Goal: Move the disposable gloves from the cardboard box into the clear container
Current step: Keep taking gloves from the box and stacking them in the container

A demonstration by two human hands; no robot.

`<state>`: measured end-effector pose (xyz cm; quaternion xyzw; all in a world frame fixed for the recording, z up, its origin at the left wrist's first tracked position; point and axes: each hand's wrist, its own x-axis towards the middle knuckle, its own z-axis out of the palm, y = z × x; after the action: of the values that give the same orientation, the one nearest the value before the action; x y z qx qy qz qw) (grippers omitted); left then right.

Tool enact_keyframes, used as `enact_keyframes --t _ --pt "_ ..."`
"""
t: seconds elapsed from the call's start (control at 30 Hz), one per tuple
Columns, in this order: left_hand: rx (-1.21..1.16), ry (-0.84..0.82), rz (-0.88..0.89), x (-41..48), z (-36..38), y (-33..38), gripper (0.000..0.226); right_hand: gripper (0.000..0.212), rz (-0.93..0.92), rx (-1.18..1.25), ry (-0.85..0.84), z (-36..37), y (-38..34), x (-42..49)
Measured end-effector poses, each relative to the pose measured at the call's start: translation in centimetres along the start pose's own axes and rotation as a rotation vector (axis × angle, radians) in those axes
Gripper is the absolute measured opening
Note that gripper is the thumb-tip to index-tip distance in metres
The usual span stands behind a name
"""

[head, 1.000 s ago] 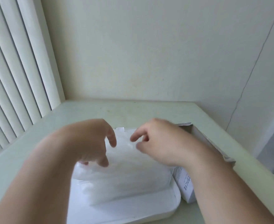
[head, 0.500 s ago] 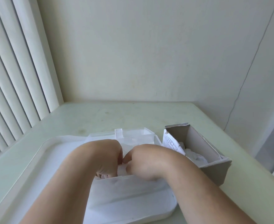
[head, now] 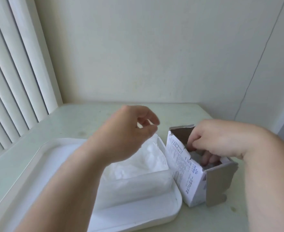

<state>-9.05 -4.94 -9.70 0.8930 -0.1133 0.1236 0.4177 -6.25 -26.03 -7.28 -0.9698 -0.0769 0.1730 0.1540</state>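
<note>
Cardboard, grey inside and printed white outside: the box (head: 190, 174) stands on the worktop (head: 87, 118) at 3 o'clock of the container (head: 138, 186), right against its wall or nearly so. The container sits on a white tray (head: 138, 213) and holds a crumpled heap of gloves (head: 148, 158). Any gloves left in the box are hidden by the right hand (head: 216, 139), so how much remains to fetch is unclear. That hand reaches into the open top, fingers curled downward; whether its grip has closed on gloves I cannot tell. The left hand (head: 126, 136) hangs above the container's 12 o'clock rim, blurred, fingers loosely curled with thumb and forefinger apart. A pale patch in its hollow may be film or background, so its grip is uncertain too.

The box looks light and the gloves are thin and clingy, so a pull may drag or tip it. Better to brace its 9 o'clock wall with the left hand, gather the gloves from the bottom in one bunch, and lift straight up. Then carry them towards 9 o'clock over the rim and press the heap down so nothing spills onto the tray.
</note>
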Motion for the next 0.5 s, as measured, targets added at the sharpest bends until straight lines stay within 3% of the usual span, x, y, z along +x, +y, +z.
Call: enact_keyframes --t 0.17,0.27,0.43,0.5 --pt "0.022 -0.190 0.044 -0.3 2.5 0.6 0.024 0.024 -0.064 -0.113 0.007 1.3 -0.9 1.7" --pt "0.016 -0.165 -0.005 -0.3 3.0 0.6 0.023 0.021 -0.063 -0.040 0.023 0.9 -0.4 1.5" --pt "-0.028 -0.097 -0.034 -0.1 2.4 0.2 0.020 0.007 -0.100 0.087 0.197 -0.4 0.6 1.3" --pt "-0.023 -0.099 -0.038 0.0 2.4 0.1 0.019 0.005 -0.069 0.047 0.109 -0.1 0.4 1.2"
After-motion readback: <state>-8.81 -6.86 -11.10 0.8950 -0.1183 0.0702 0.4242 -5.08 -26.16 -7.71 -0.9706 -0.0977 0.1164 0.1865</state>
